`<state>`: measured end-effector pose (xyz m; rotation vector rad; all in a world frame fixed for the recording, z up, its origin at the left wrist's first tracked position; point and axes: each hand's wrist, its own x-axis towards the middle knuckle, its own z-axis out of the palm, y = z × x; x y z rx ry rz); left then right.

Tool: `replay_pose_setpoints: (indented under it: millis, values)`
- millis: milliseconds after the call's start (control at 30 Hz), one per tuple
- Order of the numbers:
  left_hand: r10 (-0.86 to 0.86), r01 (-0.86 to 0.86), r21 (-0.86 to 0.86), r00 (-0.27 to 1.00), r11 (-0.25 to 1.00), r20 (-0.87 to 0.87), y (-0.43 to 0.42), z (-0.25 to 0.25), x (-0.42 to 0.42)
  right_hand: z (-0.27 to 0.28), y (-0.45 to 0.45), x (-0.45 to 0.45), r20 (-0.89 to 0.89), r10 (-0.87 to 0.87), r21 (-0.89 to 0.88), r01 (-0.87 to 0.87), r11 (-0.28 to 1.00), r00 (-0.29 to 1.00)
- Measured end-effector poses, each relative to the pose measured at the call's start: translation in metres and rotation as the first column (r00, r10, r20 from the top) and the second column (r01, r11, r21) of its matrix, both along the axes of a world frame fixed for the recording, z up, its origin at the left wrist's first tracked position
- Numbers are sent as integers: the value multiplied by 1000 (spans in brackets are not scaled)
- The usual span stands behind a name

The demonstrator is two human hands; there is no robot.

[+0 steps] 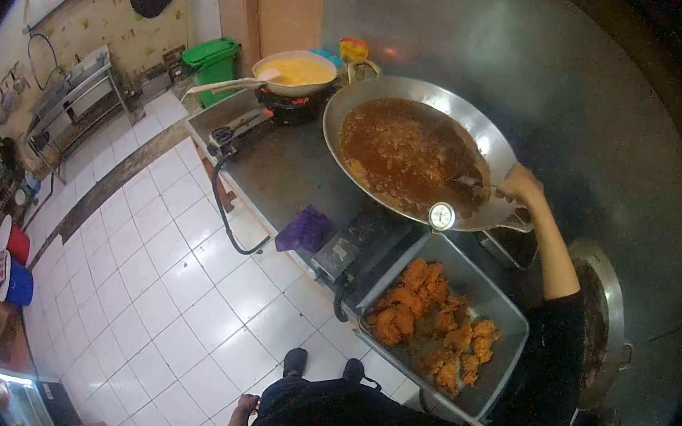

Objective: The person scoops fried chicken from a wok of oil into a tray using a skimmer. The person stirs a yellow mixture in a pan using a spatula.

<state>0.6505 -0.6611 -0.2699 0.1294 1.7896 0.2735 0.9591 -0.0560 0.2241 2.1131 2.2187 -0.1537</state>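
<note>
My right hand (518, 184) reaches over the near right rim of a large wok (501, 151) full of bubbling brown oil. Its fingers are closed on a metal cooking utensil (469, 181), whose tip dips into the oil; its exact kind is hard to make out. A round dial thermometer (441, 216) sits at the wok's near rim. Below the wok stands a grey metal tray (506, 301) with several pieces of orange-brown fried food (410, 308) in it. My left hand (244, 409) hangs low beside my body, fingers curled; whatever is in it, if anything, is hidden.
A smaller pan (296, 71) of yellow liquid stands on a burner, its long handle (225, 86) jutting left. A purple cloth (304, 230) lies at the counter edge. Another large wok (612, 287) is on the right. A green bin (212, 58) stands behind.
</note>
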Motion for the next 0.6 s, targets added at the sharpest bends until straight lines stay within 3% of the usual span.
replay_pose_setpoints:
  millis: [33, 67, 100, 167, 233, 267, 400, 467, 533, 600]
  values:
    - [-78, 84, 83, 994, 993, -73, 10, 37, 4, -6, 7, 0, -41, 5, -105, -9, 994, 999]
    - [-148, 172, 158, 977, 972, -151, 17, 60, 7, -8, 8, -4, -42, 9, -103, -13, 995, 999]
    - [-143, 167, 161, 978, 973, -152, 18, 54, 6, -10, 5, -10, -68, -8, -116, 0, 993, 998]
    - [16, -6, 158, 998, 987, -64, 17, 25, 2, -16, 2, -21, -91, -19, -126, 7, 992, 996]
    - [175, -177, 137, 984, 975, 23, 13, -14, -3, -24, -2, -28, -192, 71, 12, -70, 997, 979]
    - [254, -260, 120, 965, 958, 66, 10, -28, -3, -12, -19, -36, -277, 127, -19, -137, 990, 952]
    - [245, -258, 127, 964, 958, 104, 1, -68, 2, -34, -4, -38, -266, 117, 7, -119, 993, 957]
    - [233, -248, 133, 965, 959, 122, -3, -78, 2, -42, 8, -41, -340, -67, -219, -9, 976, 938]
    - [231, -248, 145, 965, 958, 128, -3, -79, 2, -49, 10, -42, -387, -48, -178, -24, 984, 921]
    - [-142, 188, 242, 970, 952, -197, -3, -75, 3, -63, 22, -45, -435, -19, -133, -43, 990, 900]
